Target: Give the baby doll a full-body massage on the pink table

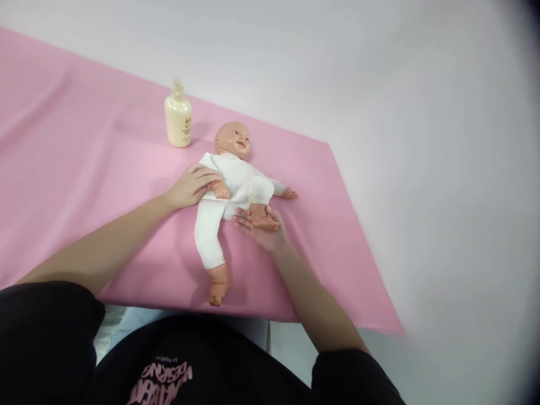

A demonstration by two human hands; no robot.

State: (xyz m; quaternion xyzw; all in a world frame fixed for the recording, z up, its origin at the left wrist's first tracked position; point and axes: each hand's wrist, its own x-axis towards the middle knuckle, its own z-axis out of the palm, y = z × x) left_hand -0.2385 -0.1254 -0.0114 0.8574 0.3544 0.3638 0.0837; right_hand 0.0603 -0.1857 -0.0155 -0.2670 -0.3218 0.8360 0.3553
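A baby doll (240, 169) in a white suit lies on its back, bald head toward the far side. My left hand (194, 183) rests on the doll's side and arm, its fingers stretched out flat near the doll's small hand. Palm up, my right hand (270, 230) cups the doll's bent leg at the ankle, the thumb on one side and the fingers reaching past the other. The doll's foot hides part of that palm. Its other leg lies straight toward me, and its other arm stretches out to the right.
A pale yellow pump bottle (179, 121) stands upright beyond my left hand, beside the doll's head. The pink sheet (105, 191) covers the table, with soft folds at left. Its edges run along the back, the right and close to my body. A white wall (379, 84) lies behind.
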